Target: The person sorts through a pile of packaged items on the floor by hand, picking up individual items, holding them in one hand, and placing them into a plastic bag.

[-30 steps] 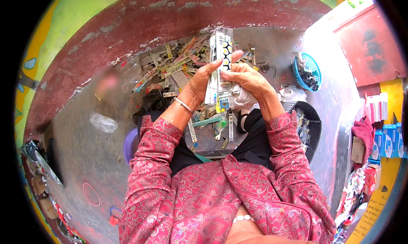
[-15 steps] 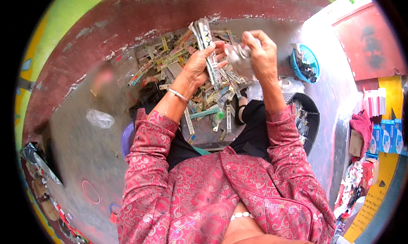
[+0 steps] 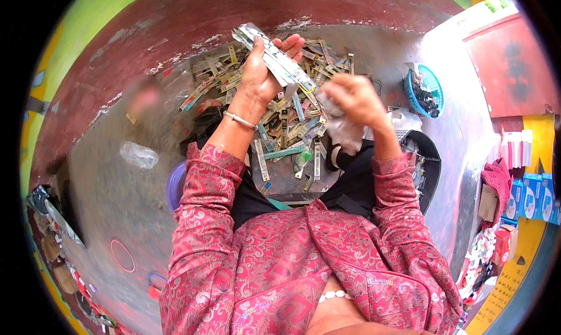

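Observation:
A stack of long, narrow, pale packages (image 3: 279, 61) rests slantwise across my left palm. My left hand (image 3: 260, 77) grips it with the thumb on top, while the other fingers extend beyond its far side. To the right, my right hand (image 3: 355, 99) is curled and slightly blurred, holding a thin clear plastic bag (image 3: 346, 132) that hangs toward my knee. The lower end of the stack is close to the bag; whether they touch I cannot tell. Beneath both hands, a loose heap of similar narrow packages (image 3: 283, 127) covers the floor.
A blue basket (image 3: 435, 85) with dark items stands at the right. Beside my right leg is a black tub (image 3: 431, 162) with small packages. A purple basin (image 3: 175, 186) is by my left leg, and a crumpled clear bag (image 3: 139, 155) lies farther left. Blue boxes (image 3: 532, 198) line the right side.
The stack has tilted from nearly upright to a slant, its far end swinging left. My right hand has come down with the plastic bag, which now hangs lower.

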The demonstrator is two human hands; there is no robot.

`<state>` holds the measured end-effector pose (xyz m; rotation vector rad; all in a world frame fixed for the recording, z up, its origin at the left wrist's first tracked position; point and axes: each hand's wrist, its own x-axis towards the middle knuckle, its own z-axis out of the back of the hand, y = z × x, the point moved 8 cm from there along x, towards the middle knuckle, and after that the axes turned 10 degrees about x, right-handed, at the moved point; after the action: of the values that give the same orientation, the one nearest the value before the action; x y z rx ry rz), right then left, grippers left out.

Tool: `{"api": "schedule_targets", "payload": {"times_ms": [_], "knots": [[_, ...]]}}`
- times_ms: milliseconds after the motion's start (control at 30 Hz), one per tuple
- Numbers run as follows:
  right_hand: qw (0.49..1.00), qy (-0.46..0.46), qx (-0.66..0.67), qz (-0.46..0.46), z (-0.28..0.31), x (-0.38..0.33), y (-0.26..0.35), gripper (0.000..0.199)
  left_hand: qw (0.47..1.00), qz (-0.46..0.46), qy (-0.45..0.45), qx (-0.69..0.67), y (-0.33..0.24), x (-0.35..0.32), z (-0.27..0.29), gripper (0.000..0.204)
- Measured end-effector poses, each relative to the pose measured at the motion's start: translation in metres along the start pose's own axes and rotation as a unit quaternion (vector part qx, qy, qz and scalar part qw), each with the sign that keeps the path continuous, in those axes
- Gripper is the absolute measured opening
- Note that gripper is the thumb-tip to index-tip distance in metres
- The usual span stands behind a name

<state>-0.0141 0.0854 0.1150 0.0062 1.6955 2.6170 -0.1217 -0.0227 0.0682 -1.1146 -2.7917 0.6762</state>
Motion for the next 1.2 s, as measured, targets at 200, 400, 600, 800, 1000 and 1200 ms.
{"api": "schedule_targets", "payload": {"times_ms": [200, 400, 600, 800, 1000, 1200], "knots": [[0.972, -0.138, 0.177, -0.065, 0.015, 0.004, -0.021, 0.052, 0.992, -0.070, 0.000, 0.101, -0.018, 0.001, -0.015, 0.038], [0.995, -0.077, -0.055, 0.041, -0.025, 0.015, 0.011, 0.078, 0.944, -0.061, -0.029, 0.324, 0.002, -0.004, -0.018, 0.042], [0.999, -0.023, 0.016, -0.036, -0.031, 0.022, -0.010, 0.032, 0.921, -0.045, -0.018, 0.387, 0.017, -0.002, -0.010, 0.053], [0.986, -0.080, -0.146, -0.003, -0.009, 0.020, -0.012, 0.023, 0.961, 0.010, 0.028, 0.274, 0.018, -0.008, -0.020, 0.023], [0.917, -0.146, -0.366, 0.068, -0.002, 0.010, 0.010, 0.020, 0.998, -0.001, 0.024, 0.054, -0.009, -0.010, -0.013, 0.031], [0.871, -0.167, -0.445, 0.122, -0.008, 0.014, 0.017, 0.025, 0.993, 0.000, -0.107, 0.045, -0.006, 0.001, 0.020, 0.025]]}}
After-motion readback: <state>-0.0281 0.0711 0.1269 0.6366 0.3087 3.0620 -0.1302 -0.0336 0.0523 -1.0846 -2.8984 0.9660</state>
